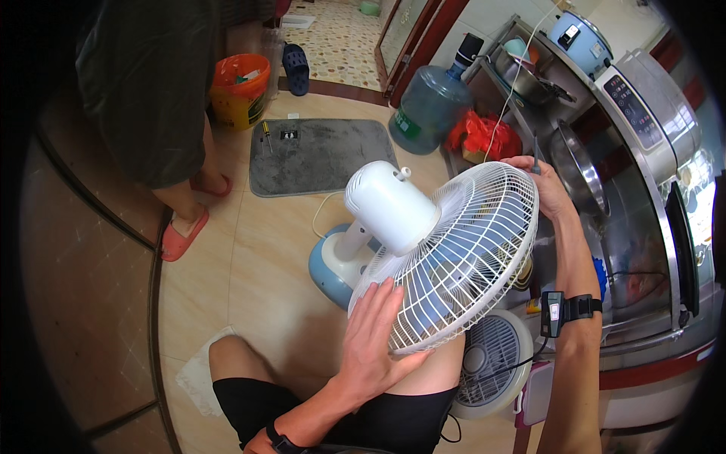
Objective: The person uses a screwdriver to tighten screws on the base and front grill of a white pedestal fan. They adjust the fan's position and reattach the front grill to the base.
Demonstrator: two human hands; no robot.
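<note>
One left hand (pixel 370 344) is lying open on the near side of one white-and-blue fan (pixel 404 223), and one right hand (pixel 552 193) is gripping one slim grey tool (pixel 536 150) by its far rim! That fan is standing on pale floor tiles (pixel 261 265), head tilting over. Beyond, one grey mat (pixel 325 163) is bearing one yellow-handled tool (pixel 265 129). Farther out, one water bottle (pixel 429 106) and one orange bucket (pixel 240 87) are standing; one other person (pixel 151 98) is wearing two red slippers (pixel 184 236).

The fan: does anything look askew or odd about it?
Yes: the white fan looks tipped, its cage slanting downward rather than facing forward, with the left hand against the cage and the right hand at its right edge. No damage is apparent.
</note>
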